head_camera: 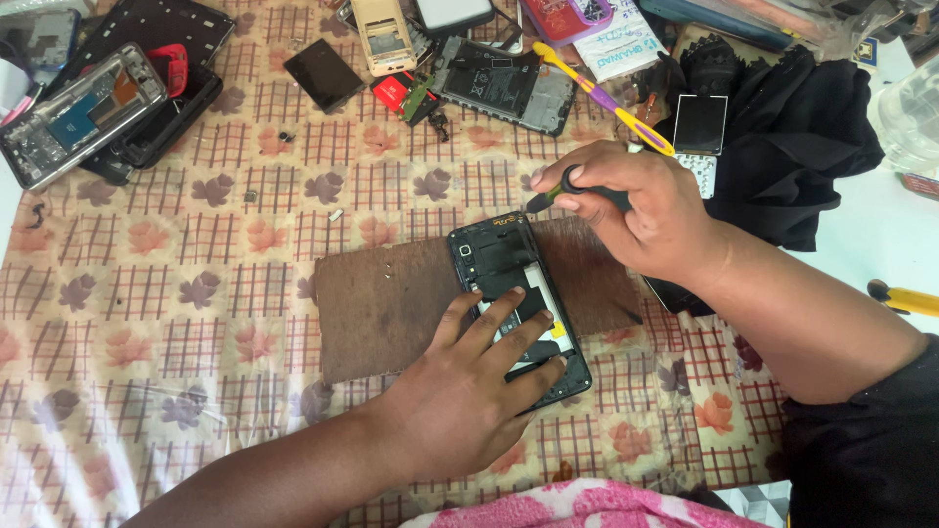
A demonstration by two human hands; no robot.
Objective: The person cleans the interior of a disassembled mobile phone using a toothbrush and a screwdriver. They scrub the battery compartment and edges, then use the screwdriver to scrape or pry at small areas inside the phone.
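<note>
Pink fabric fills the bottom edge, closest to the lens. Just above it, left hand lies flat on an opened black phone, fingers spread apart across its exposed insides, pinning it down. Phone rests w/ back cover off on a brown board at centre of the desk, which wears a floral checked cloth under clear plastic. Right hand hovers at the phone's top end, fingers clamped on a black-handled screwdriver, tip angled toward the upper edge of the frame.

Handling, as a judgement: phone looks light, stiff and slim, but fragile w/ internals bare; safest hold seems to be the outer frame edges, not the board or battery area. Board under it likely stops sliding.

Containers: a pink tray sits at the top edge, contents too small to tell. Nothing else in view holds anything visible.

Around: a stripped silver phone frame top left, another dismantled phone top centre, a yellow-and-purple tool beside it, black cloth at right, a yellow handle at far right.
</note>
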